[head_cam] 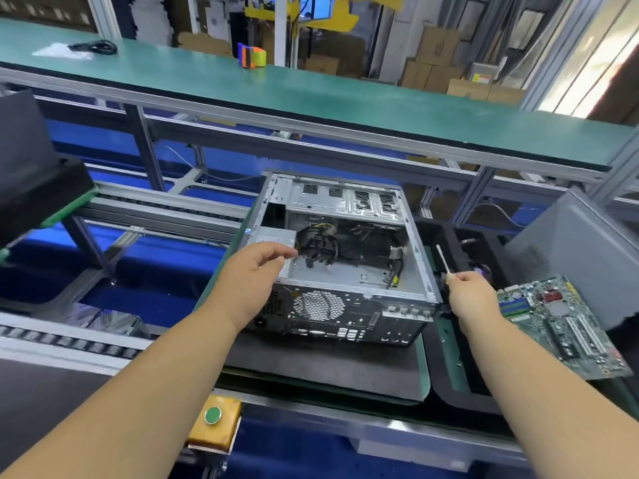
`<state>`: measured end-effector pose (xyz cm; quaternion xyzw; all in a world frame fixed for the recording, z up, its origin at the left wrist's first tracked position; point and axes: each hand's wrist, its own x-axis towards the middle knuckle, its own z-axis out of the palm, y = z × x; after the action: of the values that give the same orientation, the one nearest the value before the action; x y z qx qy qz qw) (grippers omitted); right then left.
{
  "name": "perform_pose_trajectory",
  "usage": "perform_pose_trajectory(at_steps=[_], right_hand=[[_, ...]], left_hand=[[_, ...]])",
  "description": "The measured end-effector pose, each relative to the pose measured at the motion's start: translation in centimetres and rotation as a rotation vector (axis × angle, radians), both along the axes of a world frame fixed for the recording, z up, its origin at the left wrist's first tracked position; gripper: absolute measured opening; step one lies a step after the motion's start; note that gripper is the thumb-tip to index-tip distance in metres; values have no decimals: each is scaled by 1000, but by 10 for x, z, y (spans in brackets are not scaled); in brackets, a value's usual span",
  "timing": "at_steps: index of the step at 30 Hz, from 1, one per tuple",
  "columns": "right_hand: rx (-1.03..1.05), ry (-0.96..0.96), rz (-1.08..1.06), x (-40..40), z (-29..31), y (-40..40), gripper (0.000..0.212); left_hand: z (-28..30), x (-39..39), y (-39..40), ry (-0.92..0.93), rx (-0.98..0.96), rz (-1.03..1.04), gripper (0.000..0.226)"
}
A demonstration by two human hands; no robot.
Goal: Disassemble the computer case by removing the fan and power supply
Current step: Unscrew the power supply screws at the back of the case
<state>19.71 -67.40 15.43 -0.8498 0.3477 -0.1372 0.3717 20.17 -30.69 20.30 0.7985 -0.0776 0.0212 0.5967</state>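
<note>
An open grey computer case (349, 316) lies on its side on a dark foam pad (328, 368), rear panel facing me. Its round fan grille (318, 305) shows on that panel. The silver power supply (276, 236) sits in the case's near-left corner, a bundle of black and yellow cables (321, 243) spilling from it. My left hand (257, 267) reaches over the case's left wall, fingers curled on the power supply's edge. To the right of the case, my right hand (466, 292) holds a screwdriver (442, 259) with its shaft pointing up and away.
A green motherboard (567, 326) lies at the right, against a grey case panel (581, 250). A black tray (460, 357) sits right of the pad. A yellow box with a green button (213, 414) is at the near edge. Conveyor rails run left; a green shelf (311, 95) spans behind.
</note>
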Motion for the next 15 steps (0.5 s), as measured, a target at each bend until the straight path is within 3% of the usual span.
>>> perform_pose_trajectory(at_steps=[3,7,11,15], right_hand=[[66,25,38,-3,-12,-12,44],[137,154,136,-2,-31,-21,23],[166,335,267,-2,-51,-29,32],[267,346,318,-3,-64,-33,7]], left_hand=[[1,-3,-24,-27,59,-17,28],[1,-5,-53,-18,82,-38,29],[1,-6,-85,-32,107,-26,33],[0,-12,-107,-38,150,5,32]])
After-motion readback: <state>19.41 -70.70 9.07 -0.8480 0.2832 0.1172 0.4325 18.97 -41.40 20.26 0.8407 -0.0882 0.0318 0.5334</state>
